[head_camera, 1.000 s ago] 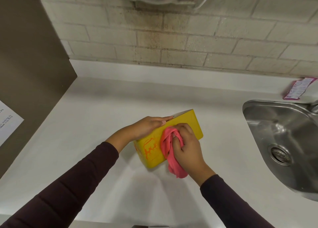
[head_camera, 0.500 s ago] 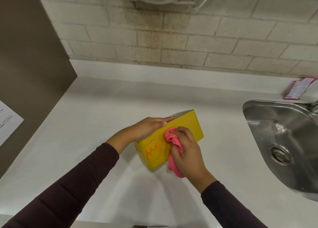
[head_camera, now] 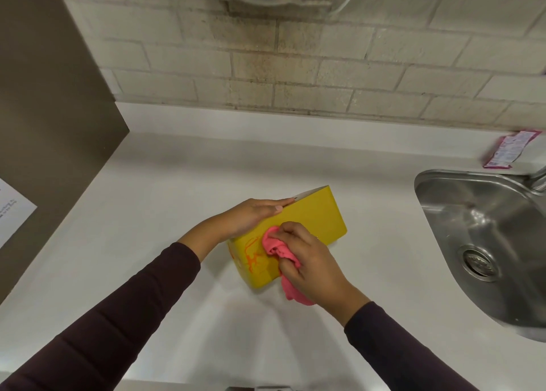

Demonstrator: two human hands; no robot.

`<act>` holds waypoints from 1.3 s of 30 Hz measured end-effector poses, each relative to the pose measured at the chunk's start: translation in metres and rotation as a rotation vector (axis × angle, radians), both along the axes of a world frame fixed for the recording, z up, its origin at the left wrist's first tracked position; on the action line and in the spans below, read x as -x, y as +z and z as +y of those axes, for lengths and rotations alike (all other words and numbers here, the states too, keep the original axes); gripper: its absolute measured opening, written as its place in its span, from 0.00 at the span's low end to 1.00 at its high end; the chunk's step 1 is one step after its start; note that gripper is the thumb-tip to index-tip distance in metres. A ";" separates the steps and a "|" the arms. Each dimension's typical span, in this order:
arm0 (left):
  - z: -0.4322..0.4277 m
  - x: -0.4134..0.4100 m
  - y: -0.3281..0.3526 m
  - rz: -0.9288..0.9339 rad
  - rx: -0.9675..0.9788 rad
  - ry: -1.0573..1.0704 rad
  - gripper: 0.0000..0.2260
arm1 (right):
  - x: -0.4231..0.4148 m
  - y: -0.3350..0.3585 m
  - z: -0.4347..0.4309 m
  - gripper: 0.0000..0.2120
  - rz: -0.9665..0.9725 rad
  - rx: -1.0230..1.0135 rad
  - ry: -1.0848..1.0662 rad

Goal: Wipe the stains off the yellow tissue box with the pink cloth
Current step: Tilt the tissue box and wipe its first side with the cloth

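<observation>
Yellow tissue box (head_camera: 313, 219) on white worktop (head_camera: 147, 213), left of sink (head_camera: 443, 178), well apart from it. Left hand (head_camera: 254, 216) flat on box's top edge, fingers straight, grip released. Right hand (head_camera: 310, 260) grip clenched round bunched pink cloth (head_camera: 277, 247); cloth pressed on box's near face, tail hanging below hand. Orange stains (head_camera: 254, 257) on same face, just beside cloth, on side away from sink. Pink packet (head_camera: 508, 151) behind sink, at wall. Dark sleeves on both arms.

Tissue box (head_camera: 313, 219) on the counter (head_camera: 162, 198), sink (head_camera: 437, 175) well to its right, cloth (head_camera: 277, 247) against its near face, wall (head_camera: 325, 74) behind
</observation>
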State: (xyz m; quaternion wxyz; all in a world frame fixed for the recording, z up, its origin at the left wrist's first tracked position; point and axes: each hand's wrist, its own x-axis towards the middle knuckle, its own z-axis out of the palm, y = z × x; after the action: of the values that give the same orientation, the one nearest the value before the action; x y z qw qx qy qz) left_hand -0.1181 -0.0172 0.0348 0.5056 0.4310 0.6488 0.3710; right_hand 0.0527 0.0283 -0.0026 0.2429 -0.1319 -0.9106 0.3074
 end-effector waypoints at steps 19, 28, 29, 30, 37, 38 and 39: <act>-0.001 0.000 0.002 0.019 0.001 0.022 0.16 | 0.004 -0.001 0.002 0.16 0.038 0.068 -0.090; -0.002 0.001 0.002 -0.049 0.025 -0.009 0.16 | 0.023 0.003 -0.020 0.21 0.022 0.044 -0.055; -0.002 0.002 0.002 -0.041 0.024 -0.015 0.17 | 0.020 0.005 -0.018 0.21 -0.004 0.014 -0.008; -0.002 0.003 0.002 -0.034 0.024 -0.017 0.17 | 0.016 0.006 -0.014 0.21 -0.030 -0.023 0.045; 0.000 0.001 0.001 -0.012 0.009 0.003 0.17 | 0.010 0.002 0.000 0.18 0.018 0.015 -0.099; 0.001 0.001 0.001 -0.022 0.009 0.001 0.17 | 0.014 0.002 -0.004 0.18 0.027 0.017 -0.108; 0.001 0.002 0.001 -0.030 0.011 -0.004 0.17 | 0.018 0.002 -0.008 0.18 0.037 0.022 -0.104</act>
State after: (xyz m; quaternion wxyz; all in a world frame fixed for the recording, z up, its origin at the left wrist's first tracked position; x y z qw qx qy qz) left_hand -0.1197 -0.0163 0.0355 0.5182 0.4240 0.6423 0.3730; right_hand 0.0346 0.0208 -0.0006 0.2737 -0.1761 -0.8944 0.3067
